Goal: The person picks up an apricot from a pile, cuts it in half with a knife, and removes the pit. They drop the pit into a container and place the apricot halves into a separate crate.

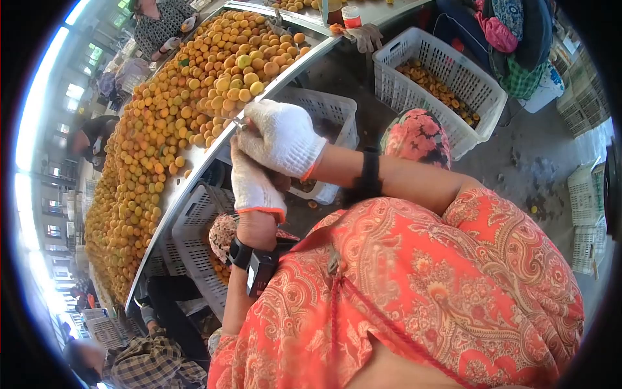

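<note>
Both my hands wear white knit gloves with orange cuffs and meet at the edge of a metal table (pixel 194 157). My right hand (pixel 285 137) is closed around a small metal tool (pixel 239 122), of which only a thin tip shows; its kind cannot be made out. Just below and touching it, my left hand (pixel 249 181) is closed too, its fingers partly covered by the right hand. Whatever it holds is hidden. Beyond the hands, a big heap of orange-yellow apricots (pixel 175 104) covers the tabletop.
Under my arms stands a white plastic crate (pixel 346 107); another crate (pixel 194 223) is below the table edge. A larger crate (pixel 489 123) holds halved fruit. A glove (pixel 368 37) and a red-white jar (pixel 351 16) lie at the table corner. Co-workers (pixel 155 29) (pixel 152 356) are nearby.
</note>
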Demonstrator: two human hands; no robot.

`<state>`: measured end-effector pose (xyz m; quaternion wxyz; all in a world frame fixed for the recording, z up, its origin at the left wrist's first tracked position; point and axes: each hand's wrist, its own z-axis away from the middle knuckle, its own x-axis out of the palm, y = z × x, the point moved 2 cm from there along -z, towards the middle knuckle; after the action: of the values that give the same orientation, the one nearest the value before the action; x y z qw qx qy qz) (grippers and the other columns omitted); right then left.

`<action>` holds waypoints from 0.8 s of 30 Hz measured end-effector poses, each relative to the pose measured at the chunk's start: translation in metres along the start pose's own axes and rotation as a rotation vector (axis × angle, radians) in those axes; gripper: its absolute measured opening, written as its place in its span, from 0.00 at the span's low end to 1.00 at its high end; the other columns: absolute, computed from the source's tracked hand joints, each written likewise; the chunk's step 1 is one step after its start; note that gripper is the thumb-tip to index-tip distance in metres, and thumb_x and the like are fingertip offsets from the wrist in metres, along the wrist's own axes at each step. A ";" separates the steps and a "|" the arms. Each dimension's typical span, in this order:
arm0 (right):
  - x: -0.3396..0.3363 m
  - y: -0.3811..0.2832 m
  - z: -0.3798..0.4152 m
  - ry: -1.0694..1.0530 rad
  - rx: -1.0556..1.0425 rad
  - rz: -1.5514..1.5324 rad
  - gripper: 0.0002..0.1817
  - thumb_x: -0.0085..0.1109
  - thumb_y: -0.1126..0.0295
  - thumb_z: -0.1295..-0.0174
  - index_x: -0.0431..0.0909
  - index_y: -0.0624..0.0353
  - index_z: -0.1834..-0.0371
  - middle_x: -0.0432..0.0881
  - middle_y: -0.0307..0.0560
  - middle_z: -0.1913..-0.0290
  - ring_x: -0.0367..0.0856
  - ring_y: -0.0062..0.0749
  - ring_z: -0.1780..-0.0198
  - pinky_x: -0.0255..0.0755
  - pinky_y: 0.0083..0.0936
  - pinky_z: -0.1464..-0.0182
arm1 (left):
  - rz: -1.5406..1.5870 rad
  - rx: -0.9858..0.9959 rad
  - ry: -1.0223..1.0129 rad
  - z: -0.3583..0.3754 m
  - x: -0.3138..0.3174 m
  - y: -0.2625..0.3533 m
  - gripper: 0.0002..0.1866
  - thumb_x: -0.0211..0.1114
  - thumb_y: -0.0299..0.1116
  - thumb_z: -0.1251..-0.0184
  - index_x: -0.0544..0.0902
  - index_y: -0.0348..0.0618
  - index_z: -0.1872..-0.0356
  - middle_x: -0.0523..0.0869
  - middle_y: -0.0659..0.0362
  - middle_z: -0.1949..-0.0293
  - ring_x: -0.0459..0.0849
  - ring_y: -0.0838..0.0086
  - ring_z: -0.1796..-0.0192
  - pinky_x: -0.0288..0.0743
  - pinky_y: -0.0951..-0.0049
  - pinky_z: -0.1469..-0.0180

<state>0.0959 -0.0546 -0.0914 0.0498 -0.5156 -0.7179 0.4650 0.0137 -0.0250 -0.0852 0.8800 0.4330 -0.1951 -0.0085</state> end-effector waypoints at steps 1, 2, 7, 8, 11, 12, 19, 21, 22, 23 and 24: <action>-0.004 -0.005 0.000 0.015 0.000 -0.027 0.11 0.63 0.61 0.44 0.80 0.57 0.66 0.82 0.55 0.67 0.83 0.54 0.63 0.76 0.43 0.61 | -0.010 -0.007 -0.068 0.007 0.000 0.002 0.26 0.50 0.59 0.28 0.79 0.51 0.44 0.84 0.62 0.48 0.82 0.67 0.46 0.80 0.63 0.49; -0.007 -0.010 -0.001 0.029 0.001 -0.052 0.11 0.63 0.61 0.44 0.79 0.57 0.67 0.81 0.54 0.68 0.83 0.54 0.63 0.76 0.43 0.61 | -0.018 -0.016 -0.135 0.010 0.001 0.002 0.26 0.50 0.59 0.29 0.80 0.51 0.46 0.84 0.63 0.50 0.82 0.68 0.47 0.80 0.62 0.50; -0.017 -0.013 0.005 -0.003 -0.015 -0.039 0.11 0.61 0.60 0.46 0.83 0.55 0.68 0.84 0.52 0.68 0.85 0.51 0.65 0.79 0.43 0.61 | 0.185 -0.023 -0.258 0.001 0.002 -0.012 0.24 0.49 0.57 0.25 0.77 0.52 0.43 0.83 0.63 0.49 0.82 0.66 0.45 0.78 0.63 0.45; -0.019 -0.011 0.008 -0.007 -0.004 -0.036 0.11 0.61 0.60 0.46 0.83 0.55 0.68 0.84 0.52 0.68 0.85 0.51 0.65 0.79 0.43 0.61 | 0.184 -0.034 -0.253 0.000 -0.003 -0.015 0.24 0.49 0.57 0.25 0.77 0.52 0.43 0.83 0.63 0.49 0.82 0.66 0.45 0.78 0.63 0.45; -0.024 -0.008 0.014 -0.056 -0.061 -0.056 0.10 0.64 0.63 0.49 0.81 0.55 0.66 0.83 0.53 0.68 0.84 0.53 0.67 0.78 0.42 0.63 | 0.089 -0.086 -0.303 0.002 -0.015 -0.024 0.29 0.55 0.64 0.31 0.78 0.55 0.40 0.84 0.64 0.45 0.83 0.66 0.43 0.80 0.61 0.43; -0.027 -0.007 0.016 -0.061 -0.052 -0.053 0.10 0.64 0.63 0.49 0.81 0.55 0.66 0.83 0.53 0.68 0.84 0.53 0.67 0.78 0.42 0.63 | 0.090 -0.096 -0.300 0.007 -0.013 -0.026 0.29 0.55 0.64 0.31 0.78 0.55 0.40 0.84 0.64 0.45 0.83 0.66 0.43 0.80 0.61 0.43; -0.031 0.005 0.022 -0.125 -0.171 -0.012 0.11 0.67 0.62 0.52 0.80 0.53 0.67 0.82 0.49 0.68 0.84 0.50 0.67 0.78 0.41 0.65 | -0.048 -0.186 -0.054 0.016 -0.011 -0.034 0.25 0.55 0.65 0.31 0.80 0.58 0.50 0.86 0.67 0.58 0.86 0.70 0.61 0.81 0.68 0.65; -0.034 0.004 0.025 -0.197 -0.223 0.009 0.11 0.69 0.62 0.53 0.80 0.53 0.69 0.81 0.46 0.68 0.84 0.49 0.68 0.78 0.39 0.66 | 0.017 -0.296 -0.263 -0.015 -0.035 -0.042 0.22 0.54 0.64 0.30 0.80 0.59 0.60 0.82 0.70 0.72 0.75 0.75 0.80 0.69 0.77 0.80; -0.035 0.006 0.026 -0.200 -0.220 0.010 0.11 0.69 0.62 0.53 0.80 0.53 0.69 0.81 0.46 0.68 0.84 0.49 0.68 0.78 0.39 0.66 | 0.018 -0.298 -0.262 -0.032 -0.050 -0.044 0.22 0.54 0.64 0.30 0.80 0.59 0.60 0.82 0.70 0.72 0.75 0.75 0.80 0.69 0.77 0.80; -0.035 0.007 0.028 -0.196 -0.269 -0.021 0.11 0.69 0.62 0.53 0.79 0.52 0.69 0.81 0.46 0.69 0.84 0.48 0.68 0.78 0.39 0.67 | 0.128 -0.382 -0.553 -0.047 -0.061 -0.048 0.22 0.50 0.61 0.27 0.79 0.56 0.54 0.83 0.67 0.64 0.78 0.74 0.71 0.73 0.73 0.74; -0.035 0.008 0.028 -0.192 -0.318 -0.052 0.11 0.69 0.62 0.54 0.79 0.52 0.70 0.80 0.45 0.70 0.84 0.47 0.69 0.78 0.39 0.68 | 0.242 -0.459 -0.844 -0.052 -0.064 -0.051 0.22 0.47 0.57 0.24 0.78 0.52 0.48 0.84 0.65 0.56 0.80 0.74 0.62 0.77 0.70 0.68</action>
<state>0.1019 -0.0995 -0.0986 -0.0892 -0.4516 -0.7969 0.3912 -0.0191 -0.0058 -0.1737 0.7914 0.1609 -0.5766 -0.1237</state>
